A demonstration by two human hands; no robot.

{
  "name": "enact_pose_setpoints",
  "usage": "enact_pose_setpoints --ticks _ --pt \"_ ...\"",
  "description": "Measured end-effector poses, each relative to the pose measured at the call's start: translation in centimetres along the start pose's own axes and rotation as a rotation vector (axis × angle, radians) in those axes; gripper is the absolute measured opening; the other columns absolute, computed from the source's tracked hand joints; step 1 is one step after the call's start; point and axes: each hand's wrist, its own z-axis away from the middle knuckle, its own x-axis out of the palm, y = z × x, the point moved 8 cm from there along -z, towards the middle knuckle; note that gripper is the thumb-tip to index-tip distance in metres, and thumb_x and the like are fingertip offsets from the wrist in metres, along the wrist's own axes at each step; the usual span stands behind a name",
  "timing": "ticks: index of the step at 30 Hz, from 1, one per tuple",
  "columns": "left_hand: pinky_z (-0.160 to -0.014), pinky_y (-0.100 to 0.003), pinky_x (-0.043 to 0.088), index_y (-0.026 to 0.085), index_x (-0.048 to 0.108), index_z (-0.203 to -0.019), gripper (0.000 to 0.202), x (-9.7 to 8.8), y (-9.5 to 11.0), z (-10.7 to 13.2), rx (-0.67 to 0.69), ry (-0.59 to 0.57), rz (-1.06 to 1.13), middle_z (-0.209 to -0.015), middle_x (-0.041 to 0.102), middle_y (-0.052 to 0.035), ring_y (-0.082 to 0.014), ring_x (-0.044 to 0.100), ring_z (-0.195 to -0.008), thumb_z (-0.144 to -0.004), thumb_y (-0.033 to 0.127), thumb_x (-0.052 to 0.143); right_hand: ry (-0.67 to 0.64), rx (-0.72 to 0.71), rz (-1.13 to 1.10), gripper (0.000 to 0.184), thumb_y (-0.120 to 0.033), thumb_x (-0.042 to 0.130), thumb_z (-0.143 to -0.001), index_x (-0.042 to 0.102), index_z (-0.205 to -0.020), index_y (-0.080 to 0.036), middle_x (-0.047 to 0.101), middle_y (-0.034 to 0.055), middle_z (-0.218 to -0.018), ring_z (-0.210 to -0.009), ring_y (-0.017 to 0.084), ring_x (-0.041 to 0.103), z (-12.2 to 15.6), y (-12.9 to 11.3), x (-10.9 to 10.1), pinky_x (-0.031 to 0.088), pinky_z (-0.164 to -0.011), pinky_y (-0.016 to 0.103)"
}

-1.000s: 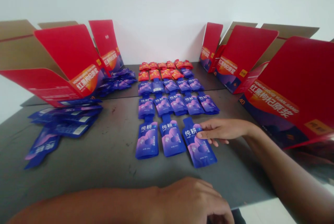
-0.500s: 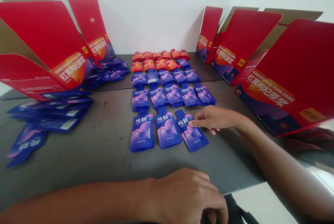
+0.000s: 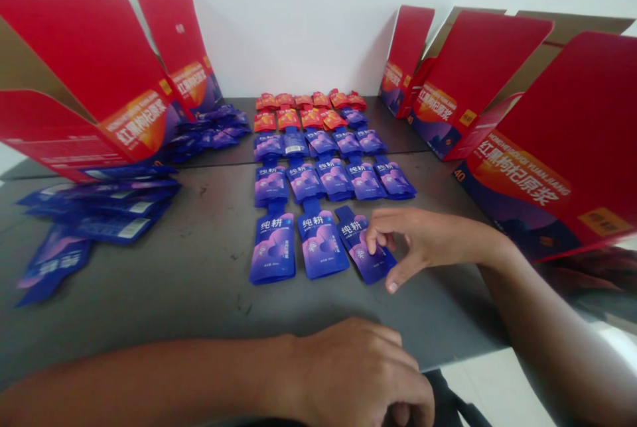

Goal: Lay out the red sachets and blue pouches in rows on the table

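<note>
My right hand (image 3: 415,238) hovers over the right side of a blue-purple spouted pouch (image 3: 359,241), its thumb spread from the curled fingers. This pouch lies tilted at the right end of the front row; the hand hides part of it. Left of it lie two more such pouches, a middle one (image 3: 322,244) and a left one (image 3: 273,248), neatly upright to me. At the table's front edge my left hand (image 3: 361,370) rests in a loose fist, with no object showing; its fingertips are partly hidden. The left forearm crosses the bottom of the view.
Rows of blue pouches (image 3: 331,178) and red pouches (image 3: 288,120) run back toward the wall. Loose pouches (image 3: 114,208) are heaped at left, with another pile (image 3: 213,128) behind. Open red cartons stand on the left (image 3: 94,49) and right (image 3: 572,142) of the dark table (image 3: 199,294).
My right hand has opened, its thumb moving away from its fingers and toward me over the right pouch. The pouches keep their places, and my left hand stays put.
</note>
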Motion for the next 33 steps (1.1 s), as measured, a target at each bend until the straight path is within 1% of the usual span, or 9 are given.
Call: enact_pose_setpoints --ticks 2,4,9,16,18,24,29,31,33 --pt "-0.075 -0.03 0.041 0.015 0.062 -0.096 0.021 -0.1 0.2 -0.1 0.014 -0.015 -0.011 -0.077 0.064 0.0034 -0.0113 0.056 -0.074 -0.099 0.037 0.062 -0.043 -0.024 0.006 0.054 -0.058 0.087 -0.075 0.07 -0.113 -0.024 0.065 0.0024 -0.106 -0.088 0.018 0.058 0.0 -0.5 0.7 0.043 -0.073 0.028" --pt "-0.075 -0.031 0.041 0.015 0.062 -0.095 0.02 -0.3 0.5 -0.1 0.034 -0.02 -0.022 -0.076 0.063 0.003 -0.0112 0.056 -0.073 -0.099 0.034 0.061 -0.069 -0.021 0.001 0.051 -0.054 0.086 -0.078 0.07 -0.116 -0.025 0.065 0.0027 -0.111 -0.088 0.017 0.06 0.0 -0.4 1.2 0.045 -0.074 0.028" --pt "-0.077 -0.031 0.042 0.014 0.062 -0.095 0.016 -0.3 0.8 -0.1 0.054 -0.032 -0.065 -0.078 0.064 0.0025 -0.0108 0.056 -0.072 -0.101 0.028 0.056 -0.056 -0.021 -0.006 0.047 -0.051 0.086 -0.08 0.069 -0.115 -0.023 0.065 0.0026 -0.108 -0.082 0.015 0.06 -0.4 0.2 1.3 0.046 -0.069 0.027" --pt "-0.079 -0.033 0.042 0.016 0.058 -0.092 0.014 0.2 0.5 0.1 0.082 -0.022 -0.103 -0.076 0.062 0.0033 -0.0109 0.055 -0.071 -0.099 0.027 0.057 -0.025 -0.047 -0.026 0.046 -0.049 0.086 -0.08 0.071 -0.116 -0.025 0.066 0.0018 -0.106 -0.08 0.015 0.061 -0.7 0.2 0.9 0.047 -0.068 0.026" --pt "-0.08 -0.033 0.042 0.017 0.058 -0.091 0.014 0.1 0.5 0.1 0.081 -0.016 -0.105 -0.076 0.062 0.0033 -0.0112 0.056 -0.071 -0.099 0.027 0.057 -0.018 -0.045 -0.028 0.046 -0.05 0.086 -0.08 0.071 -0.117 -0.026 0.066 0.0022 -0.108 -0.079 0.015 0.061 -0.7 0.2 0.8 0.047 -0.067 0.026" --pt "-0.078 -0.034 0.042 0.019 0.055 -0.09 0.01 0.4 0.3 0.0 0.045 -0.065 -0.073 -0.075 0.063 0.0031 -0.013 0.057 -0.072 -0.097 0.026 0.058 -0.023 -0.03 -0.037 0.049 -0.054 0.084 -0.081 0.072 -0.12 -0.026 0.066 0.0032 -0.111 -0.078 0.015 0.062 -0.7 0.5 0.7 0.049 -0.067 0.026" --pt "-0.077 -0.035 0.042 0.018 0.056 -0.088 0.011 0.3 0.5 -0.1 0.047 -0.033 -0.071 -0.074 0.062 0.0032 -0.0126 0.055 -0.069 -0.098 0.024 0.056 -0.019 -0.026 -0.056 0.05 -0.054 0.086 -0.08 0.072 -0.12 -0.027 0.064 0.0031 -0.113 -0.077 0.014 0.061 -0.6 0.7 0.8 0.049 -0.067 0.026" --pt "-0.077 -0.035 0.042 0.019 0.056 -0.088 0.011 0.3 0.6 -0.1 0.044 -0.037 -0.069 -0.073 0.062 0.0032 -0.0129 0.055 -0.069 -0.097 0.024 0.057 -0.017 -0.02 -0.065 0.052 -0.055 0.086 -0.078 0.072 -0.121 -0.029 0.064 0.003 -0.112 -0.077 0.014 0.061 -0.6 0.6 0.7 0.048 -0.065 0.026" --pt "-0.076 -0.035 0.043 0.02 0.056 -0.087 0.012 0.3 0.5 -0.2 0.038 -0.052 -0.066 -0.073 0.062 0.0028 -0.0139 0.057 -0.07 -0.097 0.026 0.059 0.015 -0.017 -0.051 0.052 -0.057 0.086 -0.077 0.074 -0.12 -0.029 0.064 0.0029 -0.109 -0.077 0.015 0.06 -0.5 0.5 0.2 0.047 -0.064 0.025"
